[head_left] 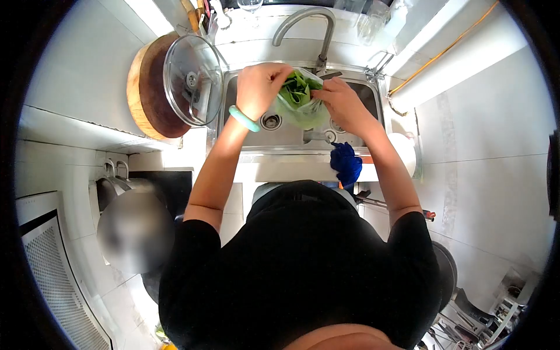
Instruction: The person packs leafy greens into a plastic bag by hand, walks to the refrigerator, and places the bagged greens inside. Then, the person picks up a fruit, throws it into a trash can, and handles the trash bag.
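Observation:
A thin, see-through plastic bag (304,118) hangs over the sink, its mouth spread between my two hands. Green leafy vegetables (297,87) show in the bag's opening. My left hand (261,87), with a pale green bangle (244,119) on its wrist, pinches the left side of the rim. On the opposite side, my right hand (345,104) has its fingers closed at the rim, close to the leaves; its fingertips are partly hidden. Below the bag lies the steel sink (248,139), with a drain (270,121) visible to the left.
A curved faucet (332,29) rises behind the bag. To the left, a glass lid (192,81) leans against a round wooden board (146,87). A dark blue cloth (346,163) hangs at the sink's front edge. Glassware (373,23) stands at the back right.

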